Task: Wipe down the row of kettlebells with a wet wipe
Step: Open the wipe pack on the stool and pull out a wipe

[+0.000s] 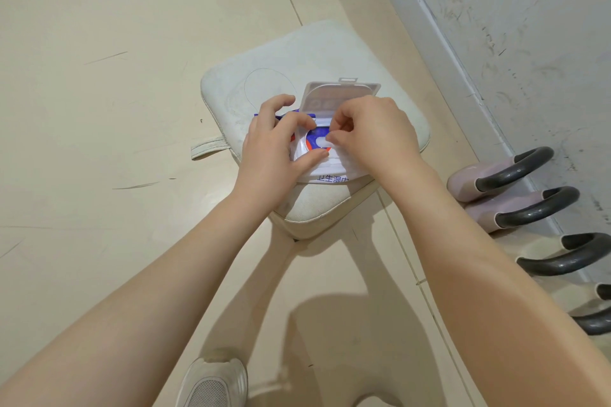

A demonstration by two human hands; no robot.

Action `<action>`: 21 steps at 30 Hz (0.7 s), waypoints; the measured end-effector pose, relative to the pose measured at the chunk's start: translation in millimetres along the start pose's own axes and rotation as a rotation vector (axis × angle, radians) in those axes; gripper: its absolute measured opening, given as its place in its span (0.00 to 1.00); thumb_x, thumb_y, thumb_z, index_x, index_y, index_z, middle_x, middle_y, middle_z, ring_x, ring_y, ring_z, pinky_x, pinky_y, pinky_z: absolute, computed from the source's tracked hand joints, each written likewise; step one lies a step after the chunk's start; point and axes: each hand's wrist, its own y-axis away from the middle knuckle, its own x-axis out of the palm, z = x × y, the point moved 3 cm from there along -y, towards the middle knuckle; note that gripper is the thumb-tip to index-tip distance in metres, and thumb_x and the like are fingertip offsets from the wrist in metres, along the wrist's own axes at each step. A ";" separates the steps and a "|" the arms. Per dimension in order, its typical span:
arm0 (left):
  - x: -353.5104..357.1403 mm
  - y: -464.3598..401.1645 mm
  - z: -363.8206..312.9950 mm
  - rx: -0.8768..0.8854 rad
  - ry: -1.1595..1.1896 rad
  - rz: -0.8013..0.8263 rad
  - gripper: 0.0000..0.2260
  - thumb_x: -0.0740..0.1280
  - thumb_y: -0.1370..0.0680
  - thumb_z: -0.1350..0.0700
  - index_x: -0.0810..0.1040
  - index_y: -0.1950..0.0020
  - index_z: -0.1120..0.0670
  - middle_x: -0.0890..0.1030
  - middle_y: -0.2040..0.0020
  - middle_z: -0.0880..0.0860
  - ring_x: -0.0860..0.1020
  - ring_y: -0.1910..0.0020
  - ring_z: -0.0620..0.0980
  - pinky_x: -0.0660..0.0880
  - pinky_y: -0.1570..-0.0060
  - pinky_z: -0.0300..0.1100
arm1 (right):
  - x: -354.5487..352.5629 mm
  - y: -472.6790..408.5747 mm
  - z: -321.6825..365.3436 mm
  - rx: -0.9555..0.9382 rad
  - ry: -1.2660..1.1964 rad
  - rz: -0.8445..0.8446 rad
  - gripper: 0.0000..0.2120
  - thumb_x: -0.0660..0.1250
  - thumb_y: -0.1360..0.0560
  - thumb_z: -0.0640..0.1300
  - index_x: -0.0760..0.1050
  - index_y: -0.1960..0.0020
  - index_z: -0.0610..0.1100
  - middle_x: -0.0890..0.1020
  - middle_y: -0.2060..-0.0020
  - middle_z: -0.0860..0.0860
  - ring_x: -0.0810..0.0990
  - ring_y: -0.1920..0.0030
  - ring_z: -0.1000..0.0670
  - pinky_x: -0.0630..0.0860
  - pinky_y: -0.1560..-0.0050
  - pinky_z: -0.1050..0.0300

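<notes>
A white and blue pack of wet wipes (330, 172) lies on a cream cushioned stool (281, 76), its clear plastic lid (340, 94) flipped up. My left hand (277, 145) presses down on the pack's left side, holding it. My right hand (373, 135) pinches at the pack's opening with thumb and fingertips; whether a wipe is between them is hidden. A row of kettlebells with dark handles stands along the wall at right: two pale purple ones (469, 175) (489, 211) and, nearer, cream ones (542, 251).
A grey scuffed wall (529, 26) and its baseboard run down the right side behind the kettlebells. The floor (115, 92) is beige tile. A strap (208, 145) sticks out from the stool's left side. My white shoe (215, 383) shows at the bottom.
</notes>
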 end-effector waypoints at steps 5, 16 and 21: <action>0.4 -0.2 -0.2 0.025 -0.023 0.000 0.19 0.68 0.33 0.46 0.79 0.48 0.55 0.68 0.32 0.55 0.72 0.44 0.58 0.70 0.43 0.54 | -1.0 4.6 13.5 -0.055 0.307 0.035 0.09 0.61 0.27 0.37 0.78 0.50 0.44 0.77 0.53 0.43 0.75 0.54 0.40 0.64 0.64 0.56; 4.8 -2.3 3.9 0.060 -0.061 0.014 0.18 0.63 0.31 0.41 0.83 0.48 0.48 0.70 0.31 0.52 0.71 0.44 0.61 0.69 0.42 0.55 | 7.0 17.6 21.6 -0.176 0.493 0.097 0.10 0.58 0.25 0.35 0.70 0.44 0.37 0.75 0.47 0.41 0.76 0.49 0.41 0.64 0.62 0.53; 3.8 -2.2 4.2 0.063 -0.061 0.009 0.19 0.62 0.32 0.42 0.82 0.48 0.50 0.71 0.31 0.53 0.71 0.45 0.62 0.69 0.43 0.56 | 12.9 12.2 1.5 -0.275 0.267 0.104 0.04 0.55 0.23 0.38 0.67 0.50 0.41 0.72 0.54 0.41 0.68 0.55 0.44 0.60 0.59 0.56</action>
